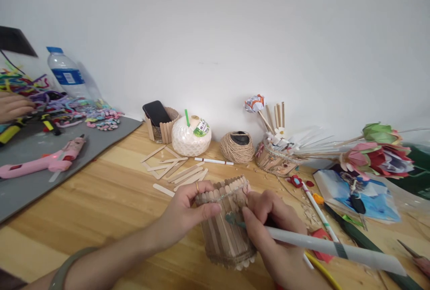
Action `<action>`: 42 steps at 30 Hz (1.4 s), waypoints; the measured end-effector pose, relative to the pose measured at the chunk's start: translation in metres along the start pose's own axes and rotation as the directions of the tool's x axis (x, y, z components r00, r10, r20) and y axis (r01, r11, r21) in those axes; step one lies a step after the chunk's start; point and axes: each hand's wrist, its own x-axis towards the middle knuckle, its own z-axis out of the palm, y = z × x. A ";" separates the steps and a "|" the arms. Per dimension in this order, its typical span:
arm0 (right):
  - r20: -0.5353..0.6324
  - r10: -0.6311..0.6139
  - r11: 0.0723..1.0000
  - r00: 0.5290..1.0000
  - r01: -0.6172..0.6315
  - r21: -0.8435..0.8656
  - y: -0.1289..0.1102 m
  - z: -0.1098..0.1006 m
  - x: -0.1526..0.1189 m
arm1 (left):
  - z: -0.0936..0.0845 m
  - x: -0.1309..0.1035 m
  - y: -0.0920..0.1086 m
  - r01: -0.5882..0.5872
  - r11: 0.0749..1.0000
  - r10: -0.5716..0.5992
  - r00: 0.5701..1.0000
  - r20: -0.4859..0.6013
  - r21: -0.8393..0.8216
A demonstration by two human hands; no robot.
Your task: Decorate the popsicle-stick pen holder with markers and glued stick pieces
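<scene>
A cup made of wooden craft sticks (223, 232) is tilted in front of me, with twine round its rim and base. My left hand (193, 205) grips its rim, thumb outside and the other fingers partly hidden behind it. In my right hand (273, 232) is a white marker pen (309, 240) with a dark green band. A teal patch (231, 218) shows on the cup's side by my right fingertips; I cannot tell whether it is the pen's tip or paint. Those fingertips are against the cup's side.
Loose craft sticks (188, 176), a white coconut (191, 135) and a twine ball (237, 147) lie beyond the cup. A decorated holder (277, 158) and paper flowers (379, 158) stand right. A pink glue gun (50, 162) rests left, near another person's hand (13, 106).
</scene>
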 end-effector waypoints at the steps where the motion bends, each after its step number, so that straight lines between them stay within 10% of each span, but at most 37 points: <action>1: 0.000 -0.004 1.000 1.000 0.004 -0.001 0.000 0.000 0.000 | 0.000 0.000 0.000 -0.001 1.000 0.001 1.000 0.004 -0.002; 42: -0.040 -0.022 1.000 0.999 0.023 0.018 -0.002 0.004 0.003 | 0.002 0.000 0.003 0.022 1.000 -0.022 0.999 -0.031 0.003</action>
